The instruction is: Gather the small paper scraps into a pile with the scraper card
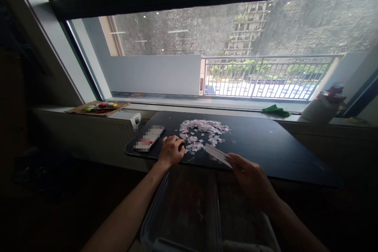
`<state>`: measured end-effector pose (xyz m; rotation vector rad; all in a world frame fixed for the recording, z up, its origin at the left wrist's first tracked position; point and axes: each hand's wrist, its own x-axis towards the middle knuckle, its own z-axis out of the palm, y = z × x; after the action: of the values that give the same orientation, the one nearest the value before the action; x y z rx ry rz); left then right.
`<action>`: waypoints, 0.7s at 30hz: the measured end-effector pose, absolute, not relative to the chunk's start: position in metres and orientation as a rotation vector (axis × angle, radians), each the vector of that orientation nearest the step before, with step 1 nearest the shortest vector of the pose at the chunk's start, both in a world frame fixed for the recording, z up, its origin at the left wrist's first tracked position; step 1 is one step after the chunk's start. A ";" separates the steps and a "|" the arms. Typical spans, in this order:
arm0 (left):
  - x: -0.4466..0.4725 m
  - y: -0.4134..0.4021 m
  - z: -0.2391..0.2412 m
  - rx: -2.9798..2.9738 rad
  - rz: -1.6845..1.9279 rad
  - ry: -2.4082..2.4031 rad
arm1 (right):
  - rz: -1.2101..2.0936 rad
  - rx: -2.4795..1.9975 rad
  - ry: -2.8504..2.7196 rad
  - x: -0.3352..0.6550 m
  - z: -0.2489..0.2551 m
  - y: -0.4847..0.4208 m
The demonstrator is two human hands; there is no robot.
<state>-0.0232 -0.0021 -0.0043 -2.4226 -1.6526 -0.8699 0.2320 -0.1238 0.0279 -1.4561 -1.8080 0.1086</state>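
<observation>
Fingers of the right hand (252, 179) pinch a likely light, stiff card (218, 154) by its near end, at 5 o'clock of flimsy paper scraps (203, 130) on the counter (265, 141); left hand (171, 150) clenched.

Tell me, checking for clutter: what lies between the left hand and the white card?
Head view: paper scraps on the black mat separate left hand and white card.

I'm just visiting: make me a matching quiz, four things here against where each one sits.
1 flat white card
2 pile of pink and white paper scraps
3 green cloth
4 rectangular smartphone

a on the window sill
b in the right hand
c on the black table, left of the left hand
d on the black table, beyond both hands

Pairs: 1-b, 2-d, 3-a, 4-c
</observation>
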 end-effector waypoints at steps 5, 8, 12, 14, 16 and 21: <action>-0.022 -0.003 -0.003 -2.426 -0.865 -1.668 | 0.120 -1.420 -1.857 0.226 0.027 -0.125; -0.021 -0.004 -0.003 -2.429 -0.862 -1.679 | 0.067 -1.469 -1.816 0.239 0.026 -0.125; -0.020 -0.004 -0.003 -2.426 -0.858 -1.696 | -0.115 -1.495 -1.820 0.245 0.025 -0.133; -0.020 -0.005 -0.002 -2.424 -0.856 -1.699 | -0.206 -1.440 -1.881 0.235 0.025 -0.139; -0.020 -0.005 -0.002 -2.423 -0.857 -1.698 | -0.264 -1.383 -1.934 0.219 0.025 -0.145; -0.020 -0.004 -0.003 -2.429 -0.860 -1.682 | -0.205 -1.270 -1.985 0.191 0.029 -0.155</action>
<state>-0.0200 -0.0044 -0.0028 -2.4292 -1.6818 -0.8602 0.1907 -0.1554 0.0292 -1.2703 -1.9854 -0.2055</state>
